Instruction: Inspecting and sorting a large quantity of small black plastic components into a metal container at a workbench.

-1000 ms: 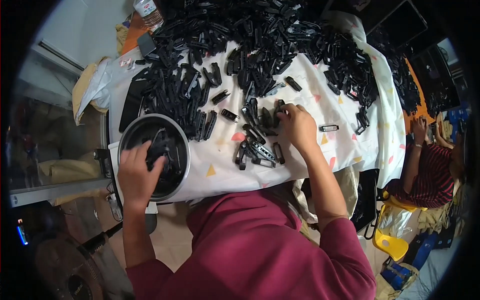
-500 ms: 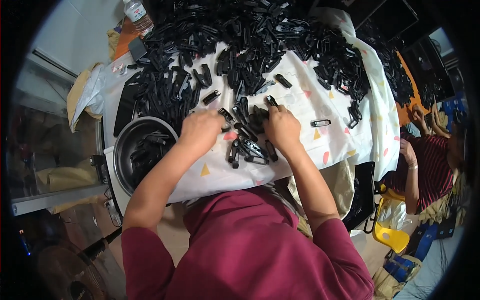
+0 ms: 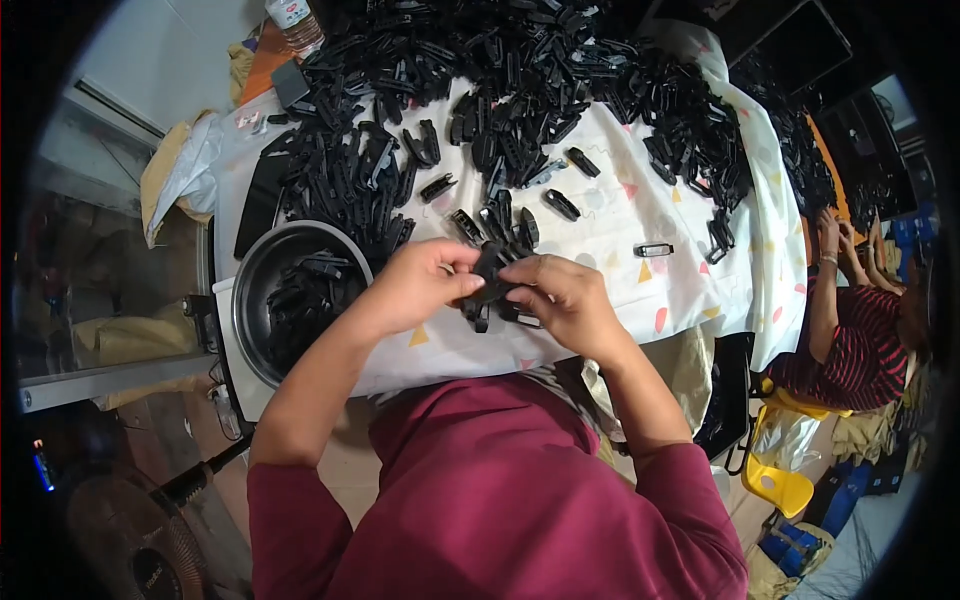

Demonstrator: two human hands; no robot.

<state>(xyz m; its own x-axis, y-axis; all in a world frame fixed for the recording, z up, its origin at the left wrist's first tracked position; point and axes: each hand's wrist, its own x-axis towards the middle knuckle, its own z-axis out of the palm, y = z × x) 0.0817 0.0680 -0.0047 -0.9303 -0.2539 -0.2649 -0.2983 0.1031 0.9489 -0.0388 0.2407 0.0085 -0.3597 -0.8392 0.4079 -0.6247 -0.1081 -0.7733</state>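
My left hand (image 3: 420, 285) and my right hand (image 3: 560, 295) meet over the near edge of the table, both gripping one small black plastic part (image 3: 489, 272) between the fingertips. A few more black parts (image 3: 495, 225) lie on the patterned white cloth (image 3: 620, 290) just beyond my hands. A round dark bowl (image 3: 250, 300) at my left holds several black parts. A big heap of the same black parts (image 3: 500, 70) covers the far side of the table.
A person in a striped shirt (image 3: 850, 350) sits at the right, hands raised. A clear bottle (image 3: 295, 20) stands at the far left. A fan (image 3: 130, 540) sits on the floor lower left. A yellow stool (image 3: 775, 485) stands at the right.
My left hand has left the bowl and come across to meet my right hand. Both hands have pulled back toward me and lifted one black part from the small pile.
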